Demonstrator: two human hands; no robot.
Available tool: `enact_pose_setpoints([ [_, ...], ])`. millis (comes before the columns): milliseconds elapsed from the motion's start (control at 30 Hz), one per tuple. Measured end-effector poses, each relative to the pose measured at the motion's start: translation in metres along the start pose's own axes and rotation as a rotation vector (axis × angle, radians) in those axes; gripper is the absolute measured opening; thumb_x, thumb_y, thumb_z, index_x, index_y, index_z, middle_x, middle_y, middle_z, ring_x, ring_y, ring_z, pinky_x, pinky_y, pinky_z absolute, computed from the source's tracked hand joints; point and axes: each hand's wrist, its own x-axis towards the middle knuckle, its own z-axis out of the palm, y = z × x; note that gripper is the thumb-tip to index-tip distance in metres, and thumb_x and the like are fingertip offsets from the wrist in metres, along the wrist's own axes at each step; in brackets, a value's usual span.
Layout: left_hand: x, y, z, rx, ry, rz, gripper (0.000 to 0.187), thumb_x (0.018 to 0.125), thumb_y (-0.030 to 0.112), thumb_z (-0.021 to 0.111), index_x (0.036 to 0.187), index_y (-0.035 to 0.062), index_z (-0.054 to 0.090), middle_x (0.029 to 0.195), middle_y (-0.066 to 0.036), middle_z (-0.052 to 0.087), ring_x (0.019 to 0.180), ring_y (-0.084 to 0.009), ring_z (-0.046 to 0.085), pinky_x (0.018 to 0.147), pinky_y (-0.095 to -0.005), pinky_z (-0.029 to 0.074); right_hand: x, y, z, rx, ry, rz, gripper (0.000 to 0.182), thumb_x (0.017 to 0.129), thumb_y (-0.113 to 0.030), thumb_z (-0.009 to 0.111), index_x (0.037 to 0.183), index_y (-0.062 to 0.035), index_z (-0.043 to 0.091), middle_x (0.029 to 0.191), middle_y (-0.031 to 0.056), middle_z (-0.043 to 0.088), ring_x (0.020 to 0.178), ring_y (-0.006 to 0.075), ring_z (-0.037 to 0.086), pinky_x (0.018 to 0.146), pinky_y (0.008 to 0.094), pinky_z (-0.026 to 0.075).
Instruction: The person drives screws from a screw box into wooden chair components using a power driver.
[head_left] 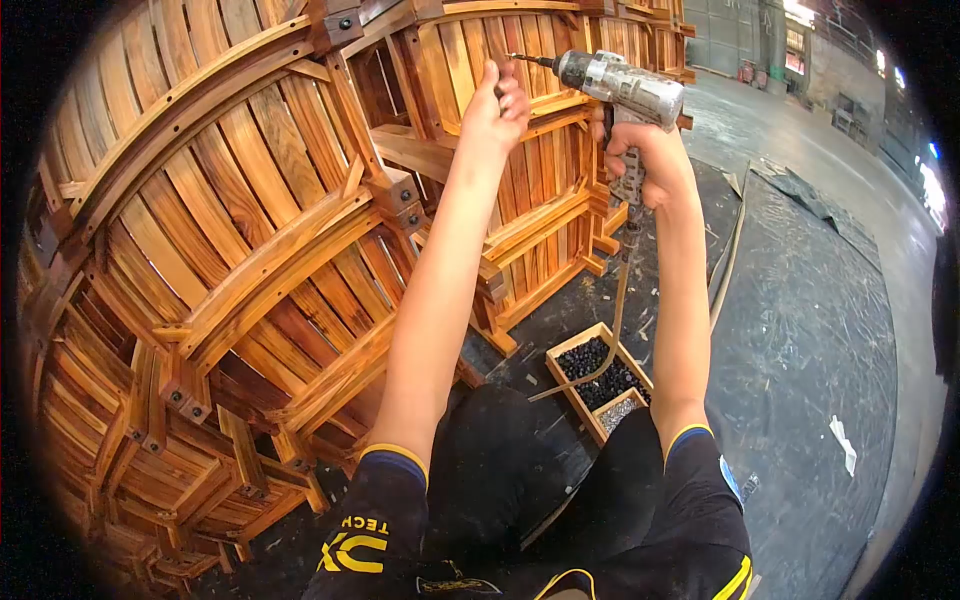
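Observation:
My right hand (652, 160) grips a worn silver and black air screwdriver (622, 86) by its handle, held up level with its bit pointing left. An air hose (622, 300) hangs from the base of the handle. Just below the tip of the bit is my left hand (497, 108), its fingers curled and thumb raised. Something small and dark shows between those fingers, too small to make out. Behind both hands stand stacked slatted wooden furniture pieces (530, 190) with curved rails and dark bolts.
On the floor between my knees, a wooden box (558, 362) holds many black caps (600, 375) and, in a smaller compartment, silver screws (618, 408). More curved wooden pieces (270, 230) fill the left side. A dark mat (790, 400) covers the floor at right, with a white scrap (843, 445) on it.

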Motion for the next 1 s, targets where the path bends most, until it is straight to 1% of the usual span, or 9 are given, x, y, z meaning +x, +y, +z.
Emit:
enact_pose_setpoints([
  [100, 0.001, 0.003, 0.013, -0.090, -0.007, 0.028, 0.029, 0.091, 0.035, 0.054, 0.097, 0.0063, 0.051, 0.062, 0.002, 0.041, 0.043, -0.0073, 0.032, 0.035, -0.0206, 0.024, -0.002, -0.002, 0.006, -0.046, -0.019, -0.012, 0.032, 0.057, 0.008, 0.047, 0.087, 0.0021, 0.058, 0.072, 0.0079, 0.056, 0.041, 0.0135, 0.040, 0.039, 0.0265, 0.035],
  [233, 0.000, 0.010, 0.011, -0.030, -0.190, 0.005, 0.027, 0.090, 0.033, 0.057, 0.087, 0.0071, 0.047, 0.062, 0.001, 0.041, 0.044, -0.0079, 0.031, 0.035, -0.0205, 0.023, -0.004, -0.001, 0.009, -0.067, 0.038, 0.011, 0.032, 0.057, 0.008, 0.047, 0.087, 0.0024, 0.058, 0.073, 0.0081, 0.056, 0.042, 0.0138, 0.041, 0.039, 0.0268, 0.035],
  [300, 0.002, 0.013, 0.008, -0.038, -0.199, -0.034, 0.028, 0.090, 0.032, 0.058, 0.087, 0.0062, 0.047, 0.062, 0.001, 0.041, 0.044, -0.0076, 0.031, 0.035, -0.0201, 0.023, -0.004, -0.001, 0.009, -0.068, 0.061, 0.001, 0.033, 0.057, 0.008, 0.047, 0.087, 0.0025, 0.058, 0.073, 0.0082, 0.057, 0.042, 0.0138, 0.042, 0.040, 0.0269, 0.035],
  [333, 0.004, 0.015, 0.007, -0.064, -0.163, -0.028, 0.028, 0.090, 0.031, 0.058, 0.093, 0.0045, 0.050, 0.061, 0.001, 0.040, 0.044, -0.0073, 0.031, 0.035, -0.0199, 0.023, -0.004, -0.001, 0.009, -0.070, 0.052, 0.008, 0.033, 0.057, 0.008, 0.047, 0.088, 0.0026, 0.058, 0.073, 0.0085, 0.057, 0.042, 0.0139, 0.042, 0.040, 0.0269, 0.035],
  [633, -0.008, 0.034, 0.011, 0.110, -0.179, -0.163, 0.026, 0.088, 0.026, 0.062, 0.092, 0.0019, 0.051, 0.062, 0.000, 0.040, 0.045, -0.0062, 0.032, 0.035, -0.0183, 0.023, -0.004, 0.000, 0.009, -0.107, 0.020, 0.020, 0.035, 0.056, 0.009, 0.047, 0.089, 0.0037, 0.058, 0.072, 0.0103, 0.057, 0.044, 0.0144, 0.042, 0.039, 0.0263, 0.033],
  [700, -0.011, 0.034, 0.015, 0.224, -0.153, -0.128, 0.029, 0.089, 0.025, 0.060, 0.101, 0.0004, 0.051, 0.065, 0.001, 0.038, 0.047, -0.0054, 0.032, 0.035, -0.0171, 0.024, -0.003, -0.001, 0.010, -0.098, 0.016, 0.013, 0.023, 0.059, 0.009, 0.050, 0.080, 0.0035, 0.058, 0.070, 0.0099, 0.058, 0.044, 0.0129, 0.044, 0.038, 0.0252, 0.034],
  [767, -0.013, 0.037, 0.018, 0.227, -0.163, -0.117, 0.029, 0.089, 0.025, 0.060, 0.101, 0.0001, 0.051, 0.065, 0.001, 0.038, 0.047, -0.0051, 0.031, 0.035, -0.0169, 0.024, -0.002, -0.004, 0.013, -0.122, 0.016, 0.012, 0.024, 0.060, 0.008, 0.049, 0.081, 0.0033, 0.058, 0.070, 0.0096, 0.057, 0.046, 0.0129, 0.045, 0.038, 0.0252, 0.033],
  [833, -0.013, 0.040, 0.020, 0.197, -0.205, -0.133, 0.023, 0.089, 0.023, 0.060, 0.094, 0.0022, 0.051, 0.062, 0.002, 0.038, 0.046, -0.0055, 0.031, 0.035, -0.0178, 0.022, -0.004, -0.009, 0.018, -0.113, 0.020, -0.001, 0.026, 0.059, 0.009, 0.048, 0.083, 0.0031, 0.057, 0.071, 0.0093, 0.057, 0.047, 0.0130, 0.045, 0.038, 0.0251, 0.033],
  [1000, -0.029, 0.054, 0.026, 0.170, -0.270, -0.119, 0.025, 0.090, 0.023, 0.058, 0.098, 0.0008, 0.052, 0.063, 0.001, 0.042, 0.046, -0.0043, 0.034, 0.035, -0.0161, 0.025, -0.011, -0.017, 0.039, -0.098, 0.039, 0.048, 0.034, 0.060, 0.010, 0.046, 0.091, 0.0024, 0.057, 0.073, 0.0089, 0.057, 0.047, 0.0130, 0.044, 0.038, 0.0245, 0.032],
])
